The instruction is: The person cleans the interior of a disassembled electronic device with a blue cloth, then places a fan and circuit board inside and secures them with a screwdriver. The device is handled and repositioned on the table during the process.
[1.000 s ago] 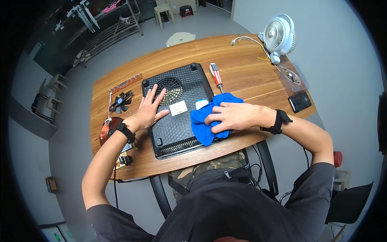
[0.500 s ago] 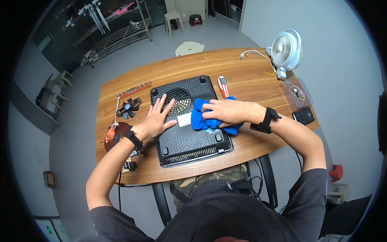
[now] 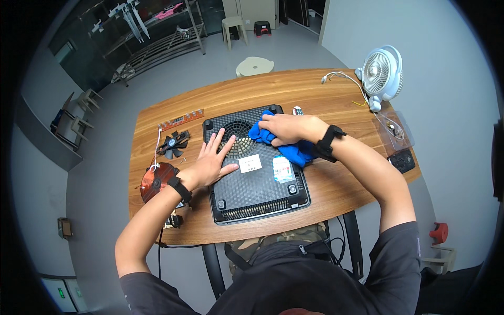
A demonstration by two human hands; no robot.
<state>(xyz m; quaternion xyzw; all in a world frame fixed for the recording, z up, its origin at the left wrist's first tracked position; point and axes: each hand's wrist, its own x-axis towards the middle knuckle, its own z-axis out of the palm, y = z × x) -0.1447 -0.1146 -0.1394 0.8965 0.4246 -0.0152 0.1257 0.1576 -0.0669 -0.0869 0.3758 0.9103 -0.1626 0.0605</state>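
Note:
A black induction cooker housing (image 3: 239,191) lies on the table with its underside up, showing a round vent grille, corner feet and two stickers. My left hand (image 3: 211,164) rests spread on its left part, fingertips at the grille's edge, holding nothing. A bunched blue cloth (image 3: 294,153) is gripped under my right hand (image 3: 287,129) and pressed on the housing's upper right, beside the grille. Part of the cloth trails over the right edge. Beyond the right hand shows the end of a screwdriver handle (image 3: 298,111); the rest is hidden.
Left of the housing lie a copper coil (image 3: 156,182), a black cooling fan (image 3: 174,144) and a button circuit board (image 3: 181,119). A white desk fan (image 3: 379,74) stands at the far right corner, near a clear plastic tray (image 3: 391,131) and a black box-like object (image 3: 401,161).
My right hand has slid the cloth up and away from me, toward the grille, uncovering the blue-and-white sticker. The left hand stays in place on the housing. The whole view has shifted slightly.

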